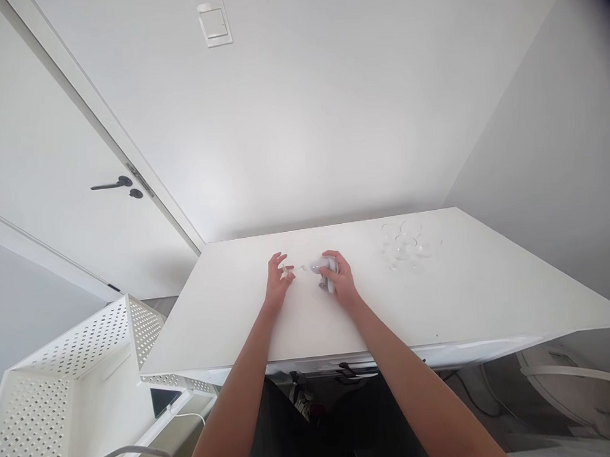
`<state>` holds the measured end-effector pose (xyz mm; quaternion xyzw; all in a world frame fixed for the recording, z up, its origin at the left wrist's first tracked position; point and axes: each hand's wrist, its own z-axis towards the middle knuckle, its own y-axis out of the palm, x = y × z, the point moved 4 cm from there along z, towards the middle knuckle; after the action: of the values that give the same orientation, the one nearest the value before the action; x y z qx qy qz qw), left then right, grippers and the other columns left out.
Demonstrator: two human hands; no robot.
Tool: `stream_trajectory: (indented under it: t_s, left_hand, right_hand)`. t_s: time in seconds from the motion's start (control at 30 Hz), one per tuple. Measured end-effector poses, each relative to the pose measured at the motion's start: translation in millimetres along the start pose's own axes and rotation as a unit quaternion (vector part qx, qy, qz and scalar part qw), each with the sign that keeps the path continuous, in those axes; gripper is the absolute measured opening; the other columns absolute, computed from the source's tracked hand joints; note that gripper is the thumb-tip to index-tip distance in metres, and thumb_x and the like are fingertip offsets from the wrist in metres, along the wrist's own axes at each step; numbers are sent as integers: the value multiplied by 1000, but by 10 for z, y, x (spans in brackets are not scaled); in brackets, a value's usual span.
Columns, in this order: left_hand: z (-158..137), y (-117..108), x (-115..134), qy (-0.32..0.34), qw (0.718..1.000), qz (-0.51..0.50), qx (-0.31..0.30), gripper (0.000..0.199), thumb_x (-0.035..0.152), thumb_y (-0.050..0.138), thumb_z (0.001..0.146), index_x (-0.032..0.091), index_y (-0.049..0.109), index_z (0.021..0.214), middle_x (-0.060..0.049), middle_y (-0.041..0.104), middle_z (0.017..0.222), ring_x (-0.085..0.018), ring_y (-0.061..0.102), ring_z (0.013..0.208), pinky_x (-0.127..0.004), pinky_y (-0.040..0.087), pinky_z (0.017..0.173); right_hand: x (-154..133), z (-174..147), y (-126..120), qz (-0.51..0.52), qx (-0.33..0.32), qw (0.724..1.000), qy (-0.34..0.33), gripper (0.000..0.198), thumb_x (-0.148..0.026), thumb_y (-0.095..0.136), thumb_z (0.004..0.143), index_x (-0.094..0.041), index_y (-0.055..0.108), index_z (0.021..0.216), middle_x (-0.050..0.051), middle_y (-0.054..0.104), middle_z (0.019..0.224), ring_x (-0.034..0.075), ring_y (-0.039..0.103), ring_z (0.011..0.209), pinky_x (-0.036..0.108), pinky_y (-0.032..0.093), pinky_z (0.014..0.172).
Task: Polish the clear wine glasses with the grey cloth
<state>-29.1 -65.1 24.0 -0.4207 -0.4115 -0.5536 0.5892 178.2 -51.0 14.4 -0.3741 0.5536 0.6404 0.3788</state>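
White surface (438, 304): right hand (339, 275) grips a clear glass (318, 264); left hand (279, 276) pinches a small clear piece (287, 272); more glasses (406, 246) stand well right.

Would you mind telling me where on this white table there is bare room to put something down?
The table is bare on its left part, from the left hand out to the left edge, and along the near edge in front of both hands. The right hand holds a clear wine glass at the centre. It is crowded at the back right, around the cluster of clear glasses.
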Motion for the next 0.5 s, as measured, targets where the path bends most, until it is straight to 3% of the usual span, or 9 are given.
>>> stream_trajectory:
  t_s: [0.07, 0.13, 0.27, 0.33, 0.5]
  left_hand:
    - [-4, 32, -6, 5, 999, 41, -35, 37, 48, 67, 91, 24, 64, 119, -11, 63, 128, -20, 66, 100, -34, 59, 79]
    - [-10, 63, -32, -9, 995, 74, -59, 28, 46, 66, 91, 21, 69, 102, -9, 69, 108, -18, 64, 86, -32, 56, 74]
    - [-17, 138, -92, -44, 987, 119, -103, 34, 46, 70, 88, 23, 68, 113, -5, 71, 101, -15, 64, 75, -30, 53, 70]
    - [-18, 164, -97, -34, 982, 145, -119, 30, 47, 66, 91, 21, 71, 105, -4, 69, 89, -15, 64, 73, -31, 50, 72]
    - [-15, 91, -74, 21, 983, 170, -68, 28, 47, 63, 93, 21, 73, 95, -3, 63, 82, -15, 57, 72, -30, 45, 70]
  right_hand:
    - [-17, -17, 48, -67, -28, 997, -27, 43, -39, 85, 72, -28, 66, 109, -2, 59, 85, 12, 53, 65, 24, 50, 50]
    - [-30, -22, 42, -93, -11, 994, -54, 50, -39, 85, 72, -28, 64, 116, -2, 59, 85, 12, 54, 66, 24, 52, 51]
    - [-34, -16, -25, -42, 49, 996, -63, 66, -41, 87, 72, -31, 55, 128, -4, 60, 84, 14, 56, 67, 26, 54, 51]
    - [-34, -9, -43, -3, 60, 996, -61, 65, -40, 87, 72, -32, 55, 128, -3, 62, 86, 14, 59, 69, 25, 54, 53]
    - [21, 53, -150, 107, 96, 989, -31, 54, -36, 84, 77, -34, 60, 126, -2, 69, 101, 14, 67, 86, 26, 59, 73]
